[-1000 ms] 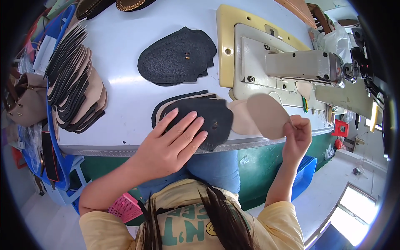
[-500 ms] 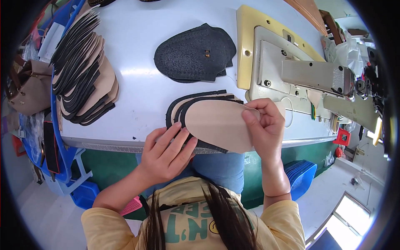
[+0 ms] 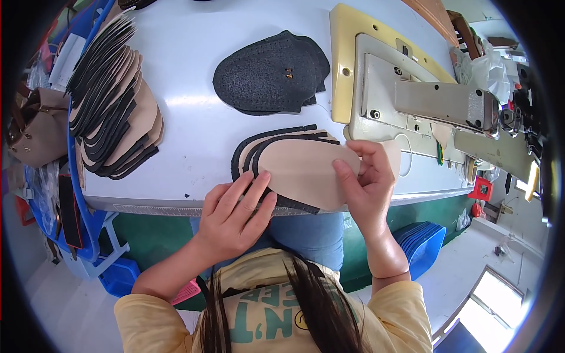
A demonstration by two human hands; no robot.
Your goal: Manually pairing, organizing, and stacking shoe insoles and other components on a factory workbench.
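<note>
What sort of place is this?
Probably a sewing workshop, perhaps for shoe parts: an apparent sewing machine on the table, a fanned stack of black and beige pieces at left, a rounded beige piece in the right hand.

Occlusions and cut-offs, head view.
The black-edged pieces (image 3: 236, 160) are mostly covered by the top beige piece (image 3: 300, 170); their number cannot be told. A second beige piece (image 3: 394, 154) is partly hidden behind the right hand (image 3: 369, 182), and the left hand's (image 3: 232, 220) thumb is concealed. A dark object (image 3: 138, 3) is cut off by the upper edge. Gold bits (image 3: 288, 73) are too small to be identified.
</note>
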